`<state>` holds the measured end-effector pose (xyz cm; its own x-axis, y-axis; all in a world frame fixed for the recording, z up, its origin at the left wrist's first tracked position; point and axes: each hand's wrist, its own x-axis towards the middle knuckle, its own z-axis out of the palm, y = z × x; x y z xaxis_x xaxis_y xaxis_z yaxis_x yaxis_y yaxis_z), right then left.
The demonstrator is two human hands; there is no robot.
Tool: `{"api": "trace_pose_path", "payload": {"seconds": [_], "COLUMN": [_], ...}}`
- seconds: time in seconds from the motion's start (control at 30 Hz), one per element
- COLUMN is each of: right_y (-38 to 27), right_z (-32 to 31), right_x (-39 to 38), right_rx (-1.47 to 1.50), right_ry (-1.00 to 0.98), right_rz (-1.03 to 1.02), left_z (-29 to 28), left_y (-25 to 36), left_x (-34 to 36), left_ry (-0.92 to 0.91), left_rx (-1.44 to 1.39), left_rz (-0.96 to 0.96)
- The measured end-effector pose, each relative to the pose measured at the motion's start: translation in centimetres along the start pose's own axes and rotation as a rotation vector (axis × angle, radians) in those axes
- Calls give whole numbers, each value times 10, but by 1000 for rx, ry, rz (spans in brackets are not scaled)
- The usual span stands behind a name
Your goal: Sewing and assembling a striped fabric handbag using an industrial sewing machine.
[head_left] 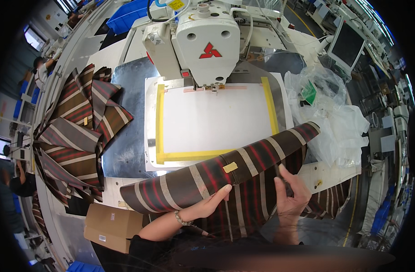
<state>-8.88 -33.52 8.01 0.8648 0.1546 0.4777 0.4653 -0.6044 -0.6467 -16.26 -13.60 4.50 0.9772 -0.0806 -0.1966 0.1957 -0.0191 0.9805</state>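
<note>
A brown fabric piece [194,181] with red, grey and beige stripes lies in a loose roll slanting across the front of the sewing machine's bed. It bears a small yellow tag [229,167] near a seam in its middle. My left hand [213,201] grips the roll's near edge just below the tag, thumb on top and the other fingers hidden beneath. To the right, my right hand [292,192] is by the fabric's underside, thumb and forefinger apart, with nothing visible between them. More of the striped fabric hangs down between my hands.
The white sewing machine head [207,45] stands over a white panel [216,118] edged with yellow tape. Striped fabric pieces [76,136] are heaped at left. Clear plastic bags [334,122] lie at right, below a monitor [348,45]. A cardboard box [110,226] sits front left.
</note>
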Motion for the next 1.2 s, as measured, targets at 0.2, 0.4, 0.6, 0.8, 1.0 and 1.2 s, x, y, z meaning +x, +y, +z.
{"api": "trace_pose_path", "payload": {"seconds": [0.2, 0.4, 0.6, 0.8, 1.0, 1.2], "right_y": [-14, -15, -14, -15, -15, -11], "right_z": [-3, -4, -2, -4, -1, 1], "right_x": [-2, -4, -2, -6, -6, -3], "right_rx": [178, 114, 103, 80, 69, 55], "right_ry": [-402, -460, -475, -473, -481, -353], "right_rz": [-29, -42, -59, -55, -60, -23], "left_z": [3, 3, 5, 6, 6, 6], "left_y": [2, 2, 2, 0, 2, 4], "left_x": [0, 0, 3, -1, -1, 1], "left_ry": [17, 27, 48, 57, 57, 46], "left_rx": [15, 14, 8, 24, 53, 43], "left_rz": [27, 4, 0, -6, -12, 9]}}
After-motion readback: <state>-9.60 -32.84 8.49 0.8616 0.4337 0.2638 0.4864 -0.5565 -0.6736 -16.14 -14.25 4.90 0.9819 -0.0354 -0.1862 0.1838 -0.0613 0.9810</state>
